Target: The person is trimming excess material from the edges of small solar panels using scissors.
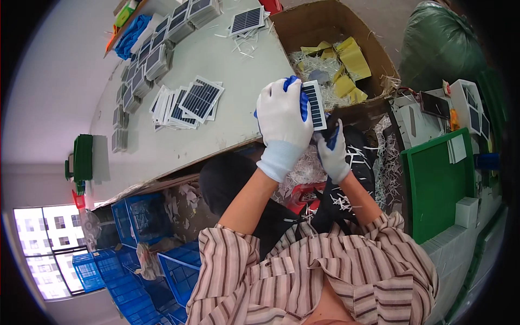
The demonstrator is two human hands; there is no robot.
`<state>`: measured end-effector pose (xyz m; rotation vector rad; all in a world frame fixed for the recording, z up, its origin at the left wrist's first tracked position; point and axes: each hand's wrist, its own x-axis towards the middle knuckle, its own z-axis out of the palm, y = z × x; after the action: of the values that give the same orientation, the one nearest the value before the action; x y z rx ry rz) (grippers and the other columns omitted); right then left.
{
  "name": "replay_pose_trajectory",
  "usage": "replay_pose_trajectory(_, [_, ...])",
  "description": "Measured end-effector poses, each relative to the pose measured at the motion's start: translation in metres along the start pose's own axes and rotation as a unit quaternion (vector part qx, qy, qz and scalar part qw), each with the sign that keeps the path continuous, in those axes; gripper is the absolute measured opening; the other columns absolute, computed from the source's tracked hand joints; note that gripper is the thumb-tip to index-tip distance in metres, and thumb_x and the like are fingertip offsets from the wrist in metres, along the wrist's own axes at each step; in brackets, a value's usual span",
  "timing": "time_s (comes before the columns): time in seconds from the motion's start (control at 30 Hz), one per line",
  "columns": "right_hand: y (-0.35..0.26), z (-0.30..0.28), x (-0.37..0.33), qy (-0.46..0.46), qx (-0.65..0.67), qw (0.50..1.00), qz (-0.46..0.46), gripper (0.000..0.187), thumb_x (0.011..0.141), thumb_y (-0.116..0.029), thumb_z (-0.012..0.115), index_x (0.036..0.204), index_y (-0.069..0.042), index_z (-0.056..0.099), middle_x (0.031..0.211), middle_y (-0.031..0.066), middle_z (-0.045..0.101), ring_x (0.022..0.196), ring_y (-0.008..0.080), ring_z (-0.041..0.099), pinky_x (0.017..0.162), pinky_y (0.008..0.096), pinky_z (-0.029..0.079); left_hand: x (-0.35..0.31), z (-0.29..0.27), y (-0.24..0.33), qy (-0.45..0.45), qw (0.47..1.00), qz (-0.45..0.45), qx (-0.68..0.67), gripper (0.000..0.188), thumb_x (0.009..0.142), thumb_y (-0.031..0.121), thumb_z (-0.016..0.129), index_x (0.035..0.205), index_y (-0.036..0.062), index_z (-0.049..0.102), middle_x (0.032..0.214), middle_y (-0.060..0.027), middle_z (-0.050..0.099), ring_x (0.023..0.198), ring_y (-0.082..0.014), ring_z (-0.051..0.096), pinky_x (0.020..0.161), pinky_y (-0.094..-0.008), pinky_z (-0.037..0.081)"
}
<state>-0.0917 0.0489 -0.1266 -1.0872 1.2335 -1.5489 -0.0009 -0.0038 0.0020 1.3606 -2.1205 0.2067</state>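
Observation:
Both my hands wear white gloves with blue fingertips. My left hand (281, 122) grips a small rectangular solar panel (314, 104), dark blue with a white rim, held upright in front of me. My right hand (331, 149) is closed against the panel's lower edge, pinching something small and dark there; what it is I cannot tell. The hands are over my lap, just off the near edge of the pale worktable (227, 65).
A fanned pile of similar panels (189, 103) lies on the table, with more stacks (146, 59) along its far side. A cardboard box (336, 43) of yellow strips and white shreds is beyond my hands. A green tray (439, 184) is right, blue crates (141, 216) lower left.

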Motion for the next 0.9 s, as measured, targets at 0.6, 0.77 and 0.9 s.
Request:
replay_pose_trajectory(0.6, [0.039, -0.033, 0.053, -0.23, 0.386, 0.88, 0.151, 0.043, 0.091, -0.039, 0.054, 0.115, -0.004, 0.051, 0.098, 0.0103, 0.063, 0.085, 0.0174, 0.065, 0.07, 0.0308, 0.054, 0.0, -0.005, -0.005, -0.016, 0.999, 0.021, -0.02, 0.037, 0.071, 0.004, 0.062, 0.107, 0.0058, 0.059, 0.111, -0.0142, 0.056, 0.106, -0.0356, 0.05, 0.092, -0.0441, 0.041])
replay_pose_trajectory(0.77, [0.019, -0.016, 0.021, -0.193, -0.007, 0.981, -0.029, 0.035, 0.091, -0.03, 0.047, 0.107, -0.001, 0.058, 0.081, 0.0074, 0.064, 0.066, 0.0147, 0.061, 0.058, 0.0256, 0.049, 0.0, 0.005, -0.007, -0.008, 1.0, 0.002, -0.026, 0.035, 0.071, 0.003, 0.06, 0.106, 0.0058, 0.06, 0.111, -0.0135, 0.056, 0.105, -0.0353, 0.051, 0.09, -0.0442, 0.042])
replay_pose_trajectory(0.9, [0.032, -0.005, -0.034, -0.196, 0.306, 0.932, -0.011, 0.034, 0.091, -0.015, 0.04, 0.116, 0.001, 0.057, 0.095, 0.0078, 0.062, 0.077, 0.0139, 0.06, 0.073, 0.024, 0.047, 0.001, 0.003, 0.002, -0.016, 1.0, -0.025, -0.002, 0.036, 0.071, 0.005, 0.062, 0.107, 0.0061, 0.06, 0.111, -0.0131, 0.056, 0.106, -0.034, 0.05, 0.09, -0.0432, 0.042])
